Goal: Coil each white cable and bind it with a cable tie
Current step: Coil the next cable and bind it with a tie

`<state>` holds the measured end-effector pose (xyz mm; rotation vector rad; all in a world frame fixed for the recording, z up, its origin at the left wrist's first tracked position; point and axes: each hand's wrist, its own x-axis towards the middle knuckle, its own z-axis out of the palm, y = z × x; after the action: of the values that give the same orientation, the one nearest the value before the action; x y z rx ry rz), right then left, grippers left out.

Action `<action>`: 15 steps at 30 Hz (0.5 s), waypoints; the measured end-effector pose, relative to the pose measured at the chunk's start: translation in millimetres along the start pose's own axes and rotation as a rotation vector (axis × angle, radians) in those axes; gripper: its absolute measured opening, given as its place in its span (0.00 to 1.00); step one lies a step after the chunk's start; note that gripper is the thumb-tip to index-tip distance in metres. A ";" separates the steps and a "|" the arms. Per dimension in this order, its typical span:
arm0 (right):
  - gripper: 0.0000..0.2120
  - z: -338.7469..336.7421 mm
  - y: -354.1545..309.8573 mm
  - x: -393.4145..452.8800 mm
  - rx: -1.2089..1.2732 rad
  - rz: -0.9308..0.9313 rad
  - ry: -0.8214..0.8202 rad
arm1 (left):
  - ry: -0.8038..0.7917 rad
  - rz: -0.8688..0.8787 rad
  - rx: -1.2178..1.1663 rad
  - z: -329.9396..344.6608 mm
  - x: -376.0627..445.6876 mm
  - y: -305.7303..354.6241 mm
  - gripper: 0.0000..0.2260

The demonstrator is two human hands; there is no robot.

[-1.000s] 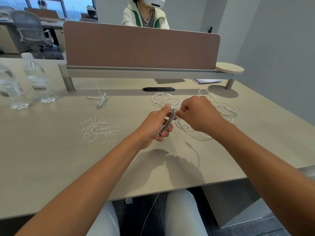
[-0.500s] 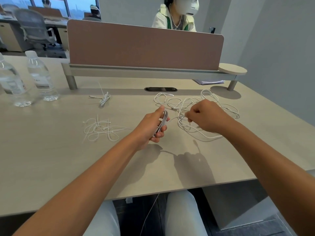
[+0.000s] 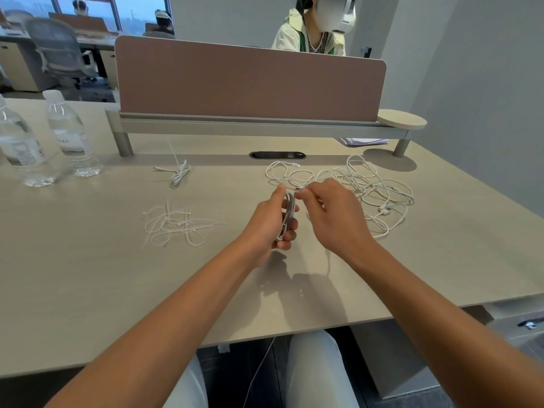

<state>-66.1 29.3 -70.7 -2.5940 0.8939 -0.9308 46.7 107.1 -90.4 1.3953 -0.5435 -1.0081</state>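
On my head view the left hand (image 3: 266, 223) is held above the desk (image 3: 88, 275), fingers and thumb curled round a coiled white cable (image 3: 287, 216); the coil stands roughly upright in the grip, its loops running from near the thumb tip down to the lower fingers. The right hand (image 3: 332, 214) sits just beside it, fingertips pinched together at the top of the coil; I read this as a pinch on the cable's free end, though the end itself is too small to make out clearly. Behind and to the right of both hands a loose tangle of white cables (image 3: 368, 187) lies on the desk, with connectors showing at its right side. To the left of the hands, well apart, a heap of cable ties (image 3: 173, 225) lies flat on the desk. Further back, near the divider (image 3: 250, 81), one bundled cable (image 3: 180, 173) lies by itself, already coiled, with a thin tail sticking up from it. Two water bottles (image 3: 70, 136) stand at the far left of the desk. A person sits beyond the divider.
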 end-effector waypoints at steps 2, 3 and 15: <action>0.16 4.1 0.4 -3.4 0.008 -0.024 -0.035 | 0.018 -0.006 -0.017 1.4 -1.9 -0.7 0.25; 0.15 5.3 0.8 -4.4 0.002 -0.031 -0.048 | 0.023 -0.009 -0.026 2.3 -3.1 -1.1 0.24; 0.08 1.5 4.5 -4.4 0.167 -0.080 0.011 | 0.003 0.019 -0.069 9.6 -3.1 -0.5 0.28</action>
<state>-70.0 28.6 -75.9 -2.5001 0.6872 -0.9960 37.1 104.4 -88.7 1.3280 -0.5136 -1.0007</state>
